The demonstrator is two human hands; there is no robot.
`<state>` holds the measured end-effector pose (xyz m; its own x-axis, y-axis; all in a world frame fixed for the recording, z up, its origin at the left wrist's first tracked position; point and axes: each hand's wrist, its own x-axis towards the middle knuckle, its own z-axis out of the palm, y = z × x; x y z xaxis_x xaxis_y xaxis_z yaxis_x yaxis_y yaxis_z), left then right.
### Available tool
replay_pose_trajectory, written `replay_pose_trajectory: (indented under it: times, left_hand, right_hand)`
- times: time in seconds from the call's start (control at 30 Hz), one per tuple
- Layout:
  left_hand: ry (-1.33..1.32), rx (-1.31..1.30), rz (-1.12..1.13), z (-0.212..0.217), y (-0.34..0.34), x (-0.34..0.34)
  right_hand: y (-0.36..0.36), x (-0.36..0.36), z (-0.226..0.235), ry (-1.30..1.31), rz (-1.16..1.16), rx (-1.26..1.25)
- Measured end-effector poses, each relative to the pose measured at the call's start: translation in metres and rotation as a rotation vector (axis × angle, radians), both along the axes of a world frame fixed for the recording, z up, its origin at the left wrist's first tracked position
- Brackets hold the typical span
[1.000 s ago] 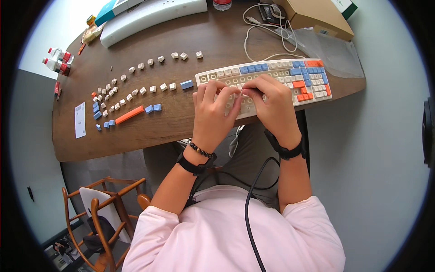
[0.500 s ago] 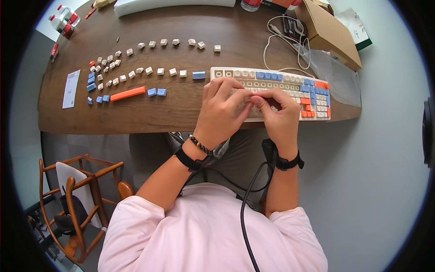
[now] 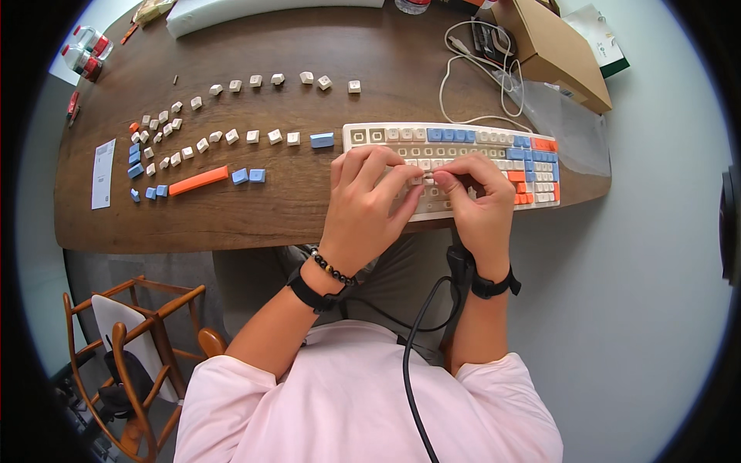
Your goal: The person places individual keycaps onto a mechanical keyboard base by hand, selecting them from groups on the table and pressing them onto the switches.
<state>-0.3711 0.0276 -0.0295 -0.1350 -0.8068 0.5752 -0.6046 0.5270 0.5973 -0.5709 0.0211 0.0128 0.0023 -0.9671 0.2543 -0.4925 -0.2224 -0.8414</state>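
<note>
A cream keyboard (image 3: 351,137) with white, blue and orange keycaps lies at the table's front right; some of its key places are bare. Over its middle, my left hand (image 3: 369,184) and my right hand (image 3: 480,191) meet fingertip to fingertip. Thumb and forefinger of each are bent in a pinch at a small pale piece that looks like a keycap (image 3: 429,177), mostly covered by the fingers. Loose white keycaps (image 3: 252,136) lie in rows to the left, with several blue keycaps (image 3: 257,176) and a long orange keycap (image 3: 199,180).
A white cable (image 3: 444,100) loops behind the keyboard beside a cardboard box (image 3: 552,50) and a clear plastic bag (image 3: 575,135). Far left stand two bottles (image 3: 81,62); a white card (image 3: 103,174) lies nearer. A wooden chair (image 3: 150,324) is at the lower left.
The view has shifted, so the table sits slightly further left. My hands stay together over the keyboard, their fingertips slightly further apart, with the small pale piece showing between them.
</note>
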Motion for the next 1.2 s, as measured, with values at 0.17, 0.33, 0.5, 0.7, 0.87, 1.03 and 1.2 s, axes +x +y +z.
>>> replay_pose_trajectory:
  times: [0.17, 0.33, 0.5, 0.7, 0.87, 1.03, 1.2]
  left_hand:
    - [-0.009, 0.016, -0.007, 0.0001, -0.0011, -0.0001]
    - [-0.006, 0.004, 0.004, -0.0008, -0.0019, 0.0005]
    - [-0.011, 0.007, -0.009, -0.0004, -0.0013, 0.0016]
    - [0.001, -0.007, -0.030, -0.0034, -0.0019, 0.0005]
    - [-0.008, 0.005, -0.039, -0.0019, -0.0019, -0.0008]
    - [-0.004, 0.013, -0.024, -0.0022, -0.0023, -0.0006]
    - [-0.013, 0.013, -0.032, -0.0027, -0.0024, 0.0000]
  right_hand:
    - [0.0004, -0.0018, -0.0021, -0.029, -0.022, 0.027]
    - [0.0006, -0.0024, -0.0002, 0.032, -0.034, 0.031]
    - [0.0004, -0.0027, -0.0023, 0.026, -0.021, -0.014]
    - [0.0023, -0.0031, 0.0004, 0.086, 0.014, -0.075]
    - [0.0035, -0.0093, -0.0008, 0.149, 0.054, -0.111]
    - [0.0051, -0.0074, 0.0002, 0.171, 0.068, -0.129]
    - [0.0067, -0.0066, 0.0007, 0.196, 0.049, -0.163]
